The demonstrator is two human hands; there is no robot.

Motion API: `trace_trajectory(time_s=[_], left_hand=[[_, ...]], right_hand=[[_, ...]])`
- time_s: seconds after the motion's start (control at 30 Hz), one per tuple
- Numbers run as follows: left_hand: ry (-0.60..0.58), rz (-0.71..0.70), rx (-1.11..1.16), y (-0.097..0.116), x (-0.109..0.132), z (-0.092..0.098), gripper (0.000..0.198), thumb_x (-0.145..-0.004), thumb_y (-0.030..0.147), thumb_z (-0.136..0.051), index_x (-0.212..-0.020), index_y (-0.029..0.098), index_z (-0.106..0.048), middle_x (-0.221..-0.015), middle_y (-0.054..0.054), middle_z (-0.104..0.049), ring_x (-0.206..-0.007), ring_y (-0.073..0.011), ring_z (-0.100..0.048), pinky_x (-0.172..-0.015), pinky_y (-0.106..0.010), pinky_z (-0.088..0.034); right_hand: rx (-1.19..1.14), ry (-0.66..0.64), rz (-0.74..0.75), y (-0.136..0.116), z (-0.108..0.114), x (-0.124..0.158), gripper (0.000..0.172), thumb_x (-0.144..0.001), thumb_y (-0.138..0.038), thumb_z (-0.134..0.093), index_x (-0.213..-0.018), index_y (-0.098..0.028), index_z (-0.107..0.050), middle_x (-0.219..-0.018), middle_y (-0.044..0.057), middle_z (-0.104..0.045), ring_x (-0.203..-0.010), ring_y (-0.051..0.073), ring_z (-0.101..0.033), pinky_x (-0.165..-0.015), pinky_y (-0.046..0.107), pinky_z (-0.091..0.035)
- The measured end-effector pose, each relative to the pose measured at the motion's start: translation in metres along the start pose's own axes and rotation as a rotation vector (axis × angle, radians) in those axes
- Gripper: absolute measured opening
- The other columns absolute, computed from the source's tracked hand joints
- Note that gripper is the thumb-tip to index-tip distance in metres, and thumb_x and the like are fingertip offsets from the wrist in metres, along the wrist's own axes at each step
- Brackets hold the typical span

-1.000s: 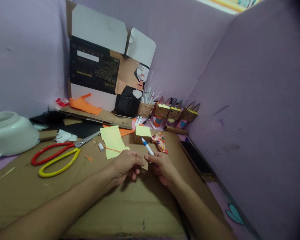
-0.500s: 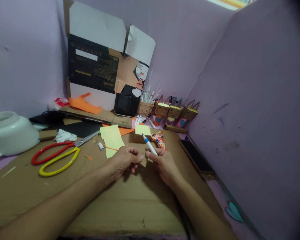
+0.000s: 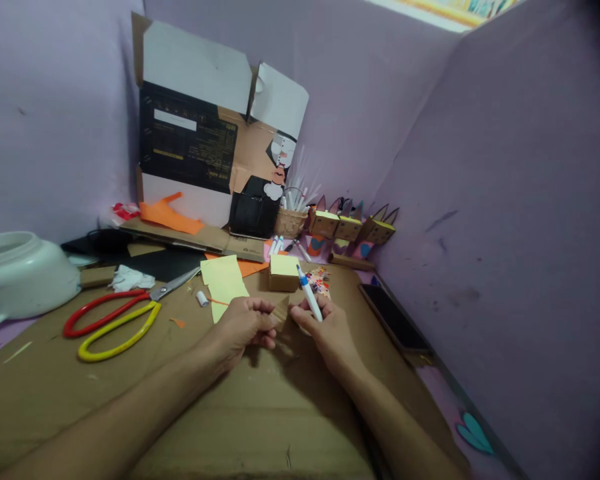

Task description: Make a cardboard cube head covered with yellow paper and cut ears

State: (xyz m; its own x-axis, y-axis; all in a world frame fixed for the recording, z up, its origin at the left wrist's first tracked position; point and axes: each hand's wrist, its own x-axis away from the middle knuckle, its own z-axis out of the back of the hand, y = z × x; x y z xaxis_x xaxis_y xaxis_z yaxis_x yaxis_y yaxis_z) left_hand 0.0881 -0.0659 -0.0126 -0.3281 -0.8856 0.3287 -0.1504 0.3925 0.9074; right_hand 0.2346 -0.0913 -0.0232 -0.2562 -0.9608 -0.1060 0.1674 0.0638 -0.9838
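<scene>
A small piece of brown cardboard (image 3: 281, 311) is pinched between the thumb and fingers of my left hand (image 3: 247, 327). My right hand (image 3: 330, 333) grips a white marker (image 3: 311, 298) whose blue tip points up and away from me; its thumb is close to the cardboard's right side. Just beyond my hands sits a small cardboard box (image 3: 283, 275) with a pale yellow top. A flower-patterned piece (image 3: 321, 280) lies behind the marker, partly covered by it. Left of my hands are pale yellow paper (image 3: 226, 280) and a white marker cap (image 3: 202, 299).
Large scissors (image 3: 115, 320) with red and yellow handles lie at left, beside a white pot (image 3: 27, 277). A phone (image 3: 394, 317) rests along the right edge. Behind stand an unfolded carton (image 3: 190, 133), a basket (image 3: 291, 223) of white sticks and several eared cardboard figures (image 3: 350, 228).
My left hand has drawn slightly left with the cardboard, away from my right hand. The marker has shifted a little right. The view has tilted up slightly.
</scene>
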Motion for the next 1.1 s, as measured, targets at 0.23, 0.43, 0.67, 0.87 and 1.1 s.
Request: trace_trajectory(time_s=[0.23, 0.43, 0.67, 0.87, 1.1], left_hand=[[-0.132, -0.033, -0.124, -0.010, 0.003, -0.005, 0.015, -0.062, 0.023, -0.065, -0.058, 0.011, -0.056, -0.045, 0.003, -0.051, -0.037, -0.0057, -0.044, -0.034, -0.016, -0.037], [-0.154, -0.081, -0.114, -0.016, 0.002, -0.006, 0.020, -0.060, 0.029, -0.067, -0.059, 0.012, -0.056, -0.049, 0.002, -0.054, -0.038, -0.0053, -0.044, -0.036, -0.016, -0.035], [-0.087, -0.092, -0.172, -0.019, 0.002, -0.008, 0.024, -0.066, 0.033, -0.058, -0.053, 0.013, -0.054, -0.037, 0.004, -0.046, -0.030, -0.0046, -0.036, -0.033, -0.017, -0.025], [-0.049, -0.093, -0.182, -0.020, 0.001, -0.005, 0.026, -0.067, 0.034, -0.059, -0.052, 0.013, -0.053, -0.035, 0.005, -0.044, -0.030, -0.0043, -0.034, -0.033, -0.017, -0.022], [0.066, -0.104, -0.165, -0.019, -0.001, -0.003, 0.026, -0.067, 0.033, -0.058, -0.050, 0.015, -0.052, -0.034, 0.006, -0.042, -0.029, -0.0043, -0.031, -0.033, -0.017, -0.020]], right_hand=[[-0.248, 0.016, -0.046, 0.000, -0.003, 0.004, 0.035, -0.055, -0.022, -0.072, -0.060, -0.021, -0.038, -0.055, -0.007, -0.049, -0.050, 0.009, -0.040, -0.050, 0.022, -0.031], [-0.350, -0.004, -0.042, 0.005, -0.005, 0.002, 0.040, -0.056, -0.025, -0.074, -0.057, -0.021, -0.034, -0.052, -0.008, -0.044, -0.049, 0.008, -0.038, -0.049, 0.022, -0.028], [-0.304, 0.004, -0.037, 0.003, -0.001, 0.002, 0.038, -0.065, -0.041, -0.069, -0.058, -0.020, -0.038, -0.049, -0.009, -0.039, -0.039, 0.004, -0.024, -0.038, 0.021, -0.015], [-0.436, -0.100, 0.012, -0.011, 0.017, -0.003, 0.032, -0.075, -0.049, -0.051, -0.071, -0.018, -0.054, -0.060, -0.001, -0.059, -0.032, 0.003, -0.020, -0.034, 0.022, -0.006], [-0.394, -0.032, 0.088, -0.015, 0.018, 0.003, 0.038, -0.075, -0.032, -0.058, -0.112, -0.023, -0.057, -0.072, 0.002, -0.067, -0.034, 0.004, -0.022, -0.034, 0.022, -0.011]])
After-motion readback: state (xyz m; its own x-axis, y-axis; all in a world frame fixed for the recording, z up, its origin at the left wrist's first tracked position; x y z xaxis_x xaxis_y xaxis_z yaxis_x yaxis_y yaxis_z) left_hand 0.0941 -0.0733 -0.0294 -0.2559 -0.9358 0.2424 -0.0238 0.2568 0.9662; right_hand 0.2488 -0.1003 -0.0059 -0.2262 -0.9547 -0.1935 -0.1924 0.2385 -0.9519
